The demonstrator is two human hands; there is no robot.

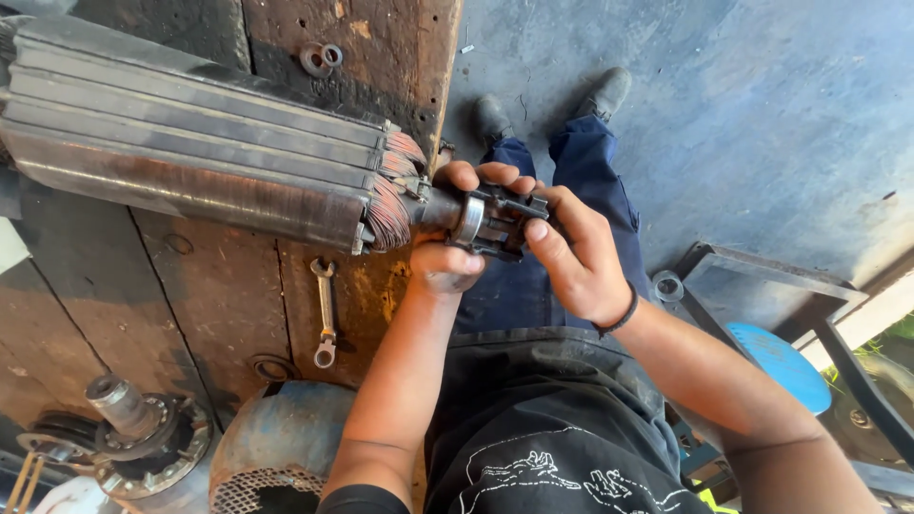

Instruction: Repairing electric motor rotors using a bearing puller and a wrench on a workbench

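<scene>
Both hands, left [447, 257] & right [571, 252], grip puller [495, 221] past bench edge [440, 105].

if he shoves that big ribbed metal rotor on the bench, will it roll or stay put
The rotor looks like solid layered steel with copper windings, so it is probably heavy and stiff. Its round shape could let it roll sideways on the wooden bench. Both hands, left hand and right hand, grip its shaft end, which probably steadies it.
</scene>
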